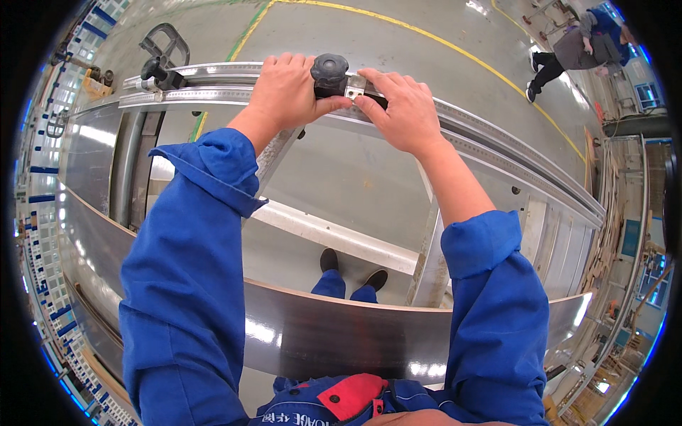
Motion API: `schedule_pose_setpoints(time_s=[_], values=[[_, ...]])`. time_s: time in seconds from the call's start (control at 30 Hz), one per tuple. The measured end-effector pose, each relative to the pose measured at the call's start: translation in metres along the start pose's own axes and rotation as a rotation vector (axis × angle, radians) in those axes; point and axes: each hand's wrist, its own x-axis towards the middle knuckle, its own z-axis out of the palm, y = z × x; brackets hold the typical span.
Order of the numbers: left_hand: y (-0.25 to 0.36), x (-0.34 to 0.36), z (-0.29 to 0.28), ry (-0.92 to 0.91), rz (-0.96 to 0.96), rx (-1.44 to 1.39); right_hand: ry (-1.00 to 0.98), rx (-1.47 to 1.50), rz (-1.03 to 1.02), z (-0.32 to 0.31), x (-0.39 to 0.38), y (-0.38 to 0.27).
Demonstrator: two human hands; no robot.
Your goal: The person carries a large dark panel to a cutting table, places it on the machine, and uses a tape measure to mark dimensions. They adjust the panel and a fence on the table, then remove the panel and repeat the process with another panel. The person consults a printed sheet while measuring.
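A sliding stop with a black lobed knob and a small silver metal block sits on a long aluminium rail with a printed scale. My left hand wraps round the stop's left side. Its fingers curl over the rail's far edge, and its thumb reaches beneath the knob to the block. From the right, my right hand closes on the block between thumb and forefinger. Both blue-sleeved forearms stretch forward over the frame. The underside of the stop is hidden.
A second black clamp knob and a black loop handle are at the rail's left end. Metal frame bars cross below the rail. A dark glossy panel lies close to my body. Another person is at far right.
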Motion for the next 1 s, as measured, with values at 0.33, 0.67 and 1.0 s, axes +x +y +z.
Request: schedule_pose_setpoints(time_s=[0.33,0.67,1.0], values=[[0.017,-0.004,-0.005,0.128,-0.101,-0.115,0.036,-0.038,0.005,-0.003,-0.001,-0.003],[0.017,-0.001,0.000,0.135,-0.084,-0.134,-0.011,-0.039,0.044,-0.001,-0.002,-0.003],[0.017,-0.001,0.003,0.164,-0.079,-0.138,0.005,-0.057,0.046,-0.001,-0.002,-0.006]])
